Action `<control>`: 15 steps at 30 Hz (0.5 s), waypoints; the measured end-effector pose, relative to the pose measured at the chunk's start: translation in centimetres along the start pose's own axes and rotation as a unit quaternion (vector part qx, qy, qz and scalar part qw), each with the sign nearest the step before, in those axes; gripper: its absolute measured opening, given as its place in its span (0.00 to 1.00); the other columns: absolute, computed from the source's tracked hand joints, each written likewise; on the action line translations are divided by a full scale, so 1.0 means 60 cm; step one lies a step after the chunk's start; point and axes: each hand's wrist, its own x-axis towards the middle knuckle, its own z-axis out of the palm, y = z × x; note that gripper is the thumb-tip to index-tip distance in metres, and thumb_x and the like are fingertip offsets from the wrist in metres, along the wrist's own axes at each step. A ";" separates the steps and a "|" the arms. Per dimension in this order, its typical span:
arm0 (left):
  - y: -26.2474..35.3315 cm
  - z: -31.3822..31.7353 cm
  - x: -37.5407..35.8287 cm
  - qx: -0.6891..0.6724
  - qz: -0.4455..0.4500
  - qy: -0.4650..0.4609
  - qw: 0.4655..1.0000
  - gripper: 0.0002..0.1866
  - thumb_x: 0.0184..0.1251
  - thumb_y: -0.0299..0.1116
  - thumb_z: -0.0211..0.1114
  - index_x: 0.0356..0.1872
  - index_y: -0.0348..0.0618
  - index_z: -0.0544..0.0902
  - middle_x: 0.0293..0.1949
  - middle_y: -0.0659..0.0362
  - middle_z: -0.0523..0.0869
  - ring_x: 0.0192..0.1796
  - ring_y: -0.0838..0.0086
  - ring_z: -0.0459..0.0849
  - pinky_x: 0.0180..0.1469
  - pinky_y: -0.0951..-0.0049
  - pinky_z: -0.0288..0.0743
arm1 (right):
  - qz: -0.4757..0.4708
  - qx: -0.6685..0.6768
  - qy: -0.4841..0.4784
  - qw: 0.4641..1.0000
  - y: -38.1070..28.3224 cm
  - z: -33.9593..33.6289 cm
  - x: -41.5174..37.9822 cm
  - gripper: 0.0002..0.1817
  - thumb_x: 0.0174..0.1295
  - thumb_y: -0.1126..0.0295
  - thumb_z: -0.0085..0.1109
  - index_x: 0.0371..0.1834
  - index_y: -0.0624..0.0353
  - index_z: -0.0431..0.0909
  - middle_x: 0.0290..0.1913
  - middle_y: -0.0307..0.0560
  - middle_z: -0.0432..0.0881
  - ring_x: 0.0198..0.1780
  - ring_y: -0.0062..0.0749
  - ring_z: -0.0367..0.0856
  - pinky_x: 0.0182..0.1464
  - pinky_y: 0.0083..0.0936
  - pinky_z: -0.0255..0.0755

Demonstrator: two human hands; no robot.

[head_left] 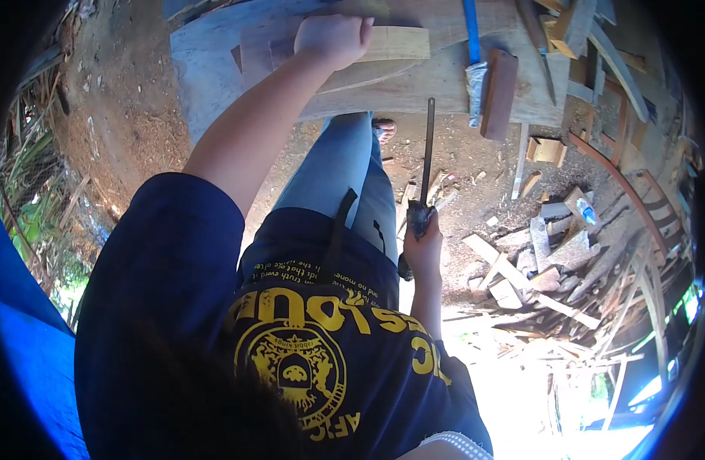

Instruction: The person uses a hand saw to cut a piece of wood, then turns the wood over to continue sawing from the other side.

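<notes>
My left hand (333, 40) is closed in a loose fist over a thin, pale wooden strip (402, 44) on the workboard (214, 84). Whether its fingers grip or only press the strip is hidden. My right hand (423, 249) is wrapped around the dark handle of a long, narrow-bladed tool (430, 146), held low beside my right leg. Its blade points away from me, toward the board's near edge, apart from the wood. The blade's teeth or edge cannot be made out.
A reddish-brown wooden block (499, 96) and a blue tool with a wrapped handle (475, 77) lie on the board's right side. Wood offcuts (552, 238) are heaped on the ground at right. A small wooden piece (546, 151) lies nearer the board.
</notes>
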 end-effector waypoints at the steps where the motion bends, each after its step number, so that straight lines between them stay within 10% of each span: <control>1: 0.002 0.001 -0.002 0.000 0.007 0.005 1.000 0.30 0.75 0.47 0.39 0.24 0.45 0.86 0.24 0.52 0.86 0.27 0.57 0.86 0.32 0.56 0.81 | 0.021 -0.009 0.008 1.000 0.006 -0.009 -0.006 0.20 0.58 0.73 0.57 0.54 0.65 0.67 0.36 0.64 0.83 0.40 0.61 0.84 0.38 0.45 0.75; 7: -0.014 -0.004 0.010 0.040 0.077 0.105 0.991 0.27 0.74 0.54 0.46 0.26 0.45 0.82 0.22 0.53 0.85 0.28 0.57 0.86 0.33 0.56 0.80 | 0.020 0.085 0.032 0.996 0.015 -0.041 0.002 0.23 0.58 0.77 0.51 0.59 0.64 0.69 0.28 0.50 0.85 0.31 0.37 0.87 0.33 0.33 0.78; 15: -0.005 -0.015 -0.024 0.143 0.196 0.282 0.928 0.17 0.63 0.54 0.62 0.32 0.51 0.76 0.30 0.65 0.79 0.33 0.69 0.83 0.38 0.67 0.77 | 0.030 0.124 0.099 0.987 -0.060 -0.045 0.025 0.26 0.69 0.61 0.55 0.63 0.68 0.67 0.24 0.50 0.81 0.26 0.38 0.83 0.28 0.33 0.72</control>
